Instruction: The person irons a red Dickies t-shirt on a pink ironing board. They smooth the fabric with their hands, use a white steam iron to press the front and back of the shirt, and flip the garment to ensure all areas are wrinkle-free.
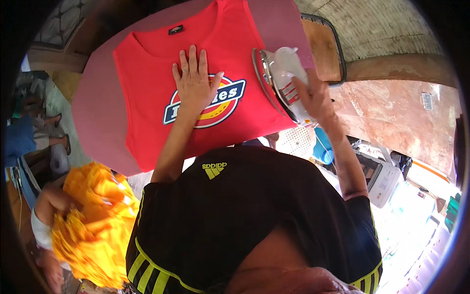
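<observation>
Ironing step underway: left hand [196, 83] lying flat, fingers spread, pinning the red shirt [161, 73] on the ironing board [95, 112]. Right hand [316, 98] gripping the white iron [284, 78] tilted at the shirt's edge. Next likely calls for lowering the soleplate flat, clear of the left fingers.

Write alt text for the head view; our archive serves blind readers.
A person's left hand presses flat on a red T-shirt spread over a pink ironing board, while the right hand grips a white iron at the shirt's right edge.
</observation>
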Tool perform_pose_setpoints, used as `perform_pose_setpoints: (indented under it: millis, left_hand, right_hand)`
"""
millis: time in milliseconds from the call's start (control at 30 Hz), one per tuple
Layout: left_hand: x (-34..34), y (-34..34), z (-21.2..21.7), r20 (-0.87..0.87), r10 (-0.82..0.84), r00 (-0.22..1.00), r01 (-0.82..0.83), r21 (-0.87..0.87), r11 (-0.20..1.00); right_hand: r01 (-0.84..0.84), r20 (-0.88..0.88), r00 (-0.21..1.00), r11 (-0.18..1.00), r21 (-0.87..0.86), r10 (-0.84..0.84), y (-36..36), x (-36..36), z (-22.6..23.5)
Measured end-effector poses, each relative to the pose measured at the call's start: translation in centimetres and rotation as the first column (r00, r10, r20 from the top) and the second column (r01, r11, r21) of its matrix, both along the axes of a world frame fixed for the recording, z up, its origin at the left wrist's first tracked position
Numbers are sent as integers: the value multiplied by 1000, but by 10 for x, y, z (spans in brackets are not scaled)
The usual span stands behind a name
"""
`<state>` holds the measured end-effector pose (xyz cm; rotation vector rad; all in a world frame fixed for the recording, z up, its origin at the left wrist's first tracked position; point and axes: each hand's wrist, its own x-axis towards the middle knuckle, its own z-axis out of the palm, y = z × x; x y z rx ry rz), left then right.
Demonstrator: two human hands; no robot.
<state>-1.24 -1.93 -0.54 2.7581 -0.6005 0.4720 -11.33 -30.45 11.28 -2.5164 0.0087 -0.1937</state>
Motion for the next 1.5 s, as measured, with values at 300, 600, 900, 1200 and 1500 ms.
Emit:
perform_pose_setpoints:
  millis: [300,600,900,1200,1500]
  left_hand:
    - [-4,-3,10,-24,-32,999,31,-33,999]
    - [63,-13,25,128,-125,984,149,-197,969]
    - [226,-51,6,77,-220,972,233,-326,916]
    - [231,-53,10,111,-267,957,279,-590,757]
    - [240,-49,4,1,-228,974,184,-596,782]
  right_hand:
    - [111,136,986,987,-113,-95,36,125,-9]
    - [140,107,986,987,-84,-131,37,135,-10]
    - [142,-18,990,989,-30,-142,40,116,0]
    - [-50,353,929,982,-181,112,22,183,-23]
    - [117,125,988,976,-186,-95,42,216,-7]
